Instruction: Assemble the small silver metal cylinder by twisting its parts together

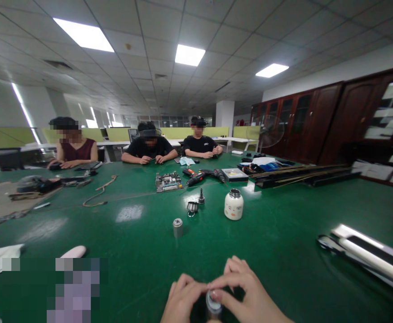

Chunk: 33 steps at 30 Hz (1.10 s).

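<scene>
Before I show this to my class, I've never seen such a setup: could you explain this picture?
There is no machine here: one camera, worn on a person's head, looks forward and down at their bare left hand and right hand. Both meet around a small metal cylinder; which one bears it is unclear. Ahead on the green table stand another metal cylinder and a cream bottle, with a circuit board and power drills beyond.

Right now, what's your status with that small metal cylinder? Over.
Left hand and right hand at small metal cylinder. Right thumb at its top. Second metal cylinder upright farther ahead, not in the way.
</scene>
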Each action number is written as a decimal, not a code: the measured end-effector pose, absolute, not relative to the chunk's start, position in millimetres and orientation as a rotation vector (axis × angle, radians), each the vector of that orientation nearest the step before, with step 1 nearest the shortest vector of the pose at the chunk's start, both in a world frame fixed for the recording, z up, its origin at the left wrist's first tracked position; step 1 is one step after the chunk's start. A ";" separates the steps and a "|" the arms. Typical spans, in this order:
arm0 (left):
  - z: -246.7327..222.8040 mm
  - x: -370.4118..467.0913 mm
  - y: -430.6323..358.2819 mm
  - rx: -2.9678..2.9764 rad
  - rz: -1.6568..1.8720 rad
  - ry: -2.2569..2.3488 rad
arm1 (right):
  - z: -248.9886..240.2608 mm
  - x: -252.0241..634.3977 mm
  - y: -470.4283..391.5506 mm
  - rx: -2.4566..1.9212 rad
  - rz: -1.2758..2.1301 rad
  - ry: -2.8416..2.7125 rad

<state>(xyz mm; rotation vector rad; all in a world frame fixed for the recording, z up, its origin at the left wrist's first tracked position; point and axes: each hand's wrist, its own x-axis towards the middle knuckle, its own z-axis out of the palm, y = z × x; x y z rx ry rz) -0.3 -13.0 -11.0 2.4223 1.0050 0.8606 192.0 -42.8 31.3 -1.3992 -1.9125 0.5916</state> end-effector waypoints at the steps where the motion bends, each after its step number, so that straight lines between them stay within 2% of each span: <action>1: -12.3 -1.2 -11.7 2.423 0.836 0.987 | 30.6 190.5 -44.1 -1.393 0.591 -1.918; 7: -9.7 -1.5 -11.2 2.387 0.730 0.989 | 29.5 191.8 -45.9 -1.375 0.449 -1.915; 23: -5.1 0.3 -14.9 2.367 0.775 0.973 | 16.4 186.5 -49.2 -1.250 0.549 -1.869; 29: -7.4 1.3 -16.5 2.353 0.790 0.963 | 16.0 185.0 -49.5 -1.268 0.689 -1.774; 33: -9.3 -5.8 -16.1 2.249 0.903 0.969 | 6.0 187.5 -48.3 -1.143 0.962 -1.694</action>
